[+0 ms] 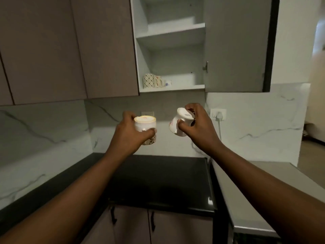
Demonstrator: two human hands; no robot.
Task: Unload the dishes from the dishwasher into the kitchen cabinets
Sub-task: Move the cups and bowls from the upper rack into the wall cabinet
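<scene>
Head view, both arms out in front of me over the dark desk (158, 182). My left hand (130, 132) is wrapped around a patterned cup (145, 126), held upside down with its base facing up and level, so its long axis runs close to vertical. My right hand (195, 124) is closed on a white cup (179, 123), also inverted but tipped, base leaning up and toward the left, thumb on its near side and fingers over the base edge. The two cups sit near each other but apart, neither touching the desk. The open cabinet (140, 64) lies above and beyond both hands, its door swung out to the right. On the bottom shelf (184, 87), a few cups (154, 81) are already grouped at the left end; the middle and right of that shelf are bare. Judgement: the bare stretch is almost straight above the right hand, so that hand has the shorter lift. The white cup should be squared up before it goes in. The left cup would have to travel up and rightward, clearing the cups already stored. The dishwasher is not in view.
</scene>
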